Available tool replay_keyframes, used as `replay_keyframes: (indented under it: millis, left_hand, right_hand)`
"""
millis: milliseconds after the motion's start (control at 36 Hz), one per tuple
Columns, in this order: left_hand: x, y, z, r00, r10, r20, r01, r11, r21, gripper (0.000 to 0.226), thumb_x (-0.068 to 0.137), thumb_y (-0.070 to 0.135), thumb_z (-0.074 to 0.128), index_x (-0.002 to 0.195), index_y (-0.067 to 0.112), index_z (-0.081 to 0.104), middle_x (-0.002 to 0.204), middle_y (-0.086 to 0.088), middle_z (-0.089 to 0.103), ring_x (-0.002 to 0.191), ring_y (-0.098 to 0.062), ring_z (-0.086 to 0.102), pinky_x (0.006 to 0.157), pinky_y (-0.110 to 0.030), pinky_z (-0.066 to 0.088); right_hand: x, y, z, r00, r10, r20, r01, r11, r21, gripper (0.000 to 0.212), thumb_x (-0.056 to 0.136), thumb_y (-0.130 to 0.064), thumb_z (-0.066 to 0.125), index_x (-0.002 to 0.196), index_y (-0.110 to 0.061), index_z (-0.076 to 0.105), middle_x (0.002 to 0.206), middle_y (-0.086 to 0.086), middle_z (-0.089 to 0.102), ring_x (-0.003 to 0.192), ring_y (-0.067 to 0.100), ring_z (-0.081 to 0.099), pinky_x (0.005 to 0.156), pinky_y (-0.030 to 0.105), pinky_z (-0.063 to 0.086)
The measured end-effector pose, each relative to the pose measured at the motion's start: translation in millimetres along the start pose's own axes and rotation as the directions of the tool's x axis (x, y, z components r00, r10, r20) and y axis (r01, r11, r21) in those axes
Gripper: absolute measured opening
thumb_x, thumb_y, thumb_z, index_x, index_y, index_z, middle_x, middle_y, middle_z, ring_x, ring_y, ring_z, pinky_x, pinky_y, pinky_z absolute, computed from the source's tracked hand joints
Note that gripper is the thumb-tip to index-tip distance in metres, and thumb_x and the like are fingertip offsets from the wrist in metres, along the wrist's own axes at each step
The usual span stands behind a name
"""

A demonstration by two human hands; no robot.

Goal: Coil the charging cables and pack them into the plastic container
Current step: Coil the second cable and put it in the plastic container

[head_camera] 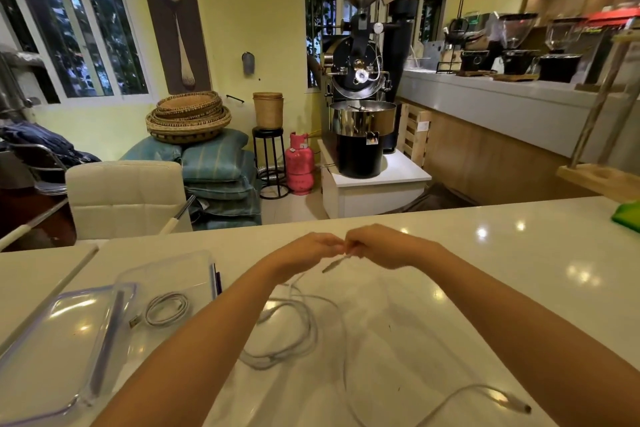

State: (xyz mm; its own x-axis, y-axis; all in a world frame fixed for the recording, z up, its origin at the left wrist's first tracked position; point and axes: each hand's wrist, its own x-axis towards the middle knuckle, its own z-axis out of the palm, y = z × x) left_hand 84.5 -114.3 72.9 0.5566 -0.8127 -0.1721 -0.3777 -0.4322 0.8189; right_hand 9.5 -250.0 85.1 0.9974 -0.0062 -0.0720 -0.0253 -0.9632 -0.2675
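My left hand point(304, 250) and my right hand point(377, 246) meet above the white counter, both pinching one end of a white charging cable point(304, 329). Its plug tip point(334, 265) sticks out just below my fingers. The rest of the cable lies in loose loops on the counter between my forearms, and its other plug point(516, 406) rests at the lower right. A clear plastic container point(204, 265) stands to the left with one coiled white cable point(166, 308) inside it. The container's clear lid point(52, 347) lies at the far left.
The white counter point(485, 270) stretches right, with a green object point(627, 217) at its far right edge. Beyond the counter's far edge stand a white chair point(128, 198), stacked cushions, a pink gas cylinder point(299, 163) and a coffee roaster.
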Motion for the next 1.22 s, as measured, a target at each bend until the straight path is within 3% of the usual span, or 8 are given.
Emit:
replay_keyframes:
  millis: [139, 333, 556, 694, 778, 944, 1083, 1222]
  left_hand:
    - [-6.5, 20.8, -19.6, 0.998, 0.045, 0.047, -0.036, 0.980, -0.194, 0.034, 0.097, 0.023, 0.040, 0.123, 0.007, 0.053, 0.108, -0.001, 0.061, 0.104, -0.016, 0.056, 0.100, -0.033, 0.038]
    - [-19.8, 57.6, -45.2, 0.973, 0.218, 0.079, -0.167, 0.895, -0.413, 0.028, 0.098, 0.012, 0.032, 0.098, 0.006, 0.060, 0.082, -0.003, 0.069, 0.071, -0.009, 0.067, 0.073, -0.023, 0.054]
    - [-32.1, 79.0, -67.2, 0.928, 0.373, 0.017, -0.286, 0.740, -0.609, 0.026, 0.089, -0.009, 0.038, 0.094, 0.004, 0.059, 0.068, -0.002, 0.070, 0.058, -0.008, 0.065, 0.058, -0.018, 0.055]
    - [-34.3, 88.3, -64.7, 0.889, 0.445, -0.106, -0.415, 0.686, -0.598, 0.026, 0.093, -0.001, 0.034, 0.088, 0.007, 0.059, 0.058, 0.002, 0.062, 0.048, -0.004, 0.052, 0.053, -0.016, 0.045]
    - [-33.0, 90.5, -63.3, 0.893, 0.380, -0.241, -0.449, 0.721, -0.528, 0.030, 0.098, 0.012, 0.031, 0.087, 0.009, 0.059, 0.050, 0.005, 0.055, 0.044, -0.002, 0.047, 0.048, -0.014, 0.042]
    - [-27.1, 87.0, -73.4, 0.846, 0.344, -0.407, -0.490, 0.803, -0.340, 0.028, 0.098, 0.015, 0.034, 0.082, 0.015, 0.057, 0.058, 0.003, 0.053, 0.047, -0.005, 0.042, 0.051, -0.017, 0.036]
    - [-20.6, 73.3, -82.6, 0.770, 0.381, -0.512, -0.486, 0.870, -0.082, 0.027, 0.097, 0.006, 0.037, 0.074, 0.015, 0.048, 0.067, -0.003, 0.060, 0.040, 0.003, 0.047, 0.046, -0.008, 0.039]
    - [-18.1, 62.5, -96.9, 0.730, 0.424, -0.536, -0.411, 0.899, 0.151, 0.030, 0.096, 0.005, 0.037, 0.070, 0.019, 0.040, 0.064, -0.001, 0.058, 0.042, 0.004, 0.049, 0.052, -0.012, 0.043]
  right_hand:
    - [-0.8, -4.3, -40.9, 0.986, -0.060, -0.157, 0.082, 0.988, 0.131, 0.023, 0.095, -0.014, 0.044, 0.108, -0.004, 0.060, 0.102, 0.008, 0.060, 0.089, 0.012, 0.048, 0.073, 0.018, 0.038]
    - [1.9, -15.6, -78.1, 0.907, -0.100, -0.409, 0.300, 0.836, 0.461, 0.007, 0.086, -0.006, 0.057, 0.084, -0.009, 0.063, 0.073, -0.007, 0.057, 0.069, 0.002, 0.056, 0.067, 0.012, 0.047]
    - [18.1, -25.7, -85.2, 0.834, 0.005, -0.551, 0.501, 0.413, 0.761, 0.012, 0.086, -0.011, 0.055, 0.076, -0.016, 0.058, 0.067, -0.005, 0.062, 0.062, 0.002, 0.060, 0.066, 0.016, 0.051]
    - [29.2, -41.4, -68.4, 0.873, 0.065, -0.484, 0.483, 0.033, 0.875, 0.016, 0.091, -0.012, 0.046, 0.083, -0.009, 0.059, 0.050, -0.005, 0.062, 0.048, 0.004, 0.061, 0.051, 0.019, 0.051]
    - [35.0, -60.7, -49.6, 0.915, 0.069, -0.398, 0.402, -0.068, 0.913, 0.024, 0.092, -0.018, 0.044, 0.071, -0.011, 0.053, 0.058, 0.000, 0.055, 0.057, 0.010, 0.051, 0.057, 0.022, 0.043]
    - [33.7, -84.7, -22.8, 0.992, 0.023, -0.120, 0.119, 0.039, 0.992, 0.024, 0.098, -0.018, 0.038, 0.082, -0.015, 0.055, 0.067, 0.003, 0.053, 0.046, 0.007, 0.045, 0.046, 0.018, 0.036]
    - [22.1, -91.7, -35.1, 0.992, 0.024, -0.127, 0.103, 0.454, 0.885, 0.021, 0.098, -0.017, 0.039, 0.094, -0.011, 0.059, 0.064, 0.004, 0.051, 0.048, 0.010, 0.037, 0.047, 0.019, 0.030]
    - [8.6, -86.6, -52.1, 0.985, -0.026, -0.170, 0.118, 0.821, 0.558, 0.032, 0.092, -0.020, 0.051, 0.103, 0.007, 0.064, 0.059, -0.003, 0.045, 0.051, 0.007, 0.037, 0.044, 0.010, 0.032]
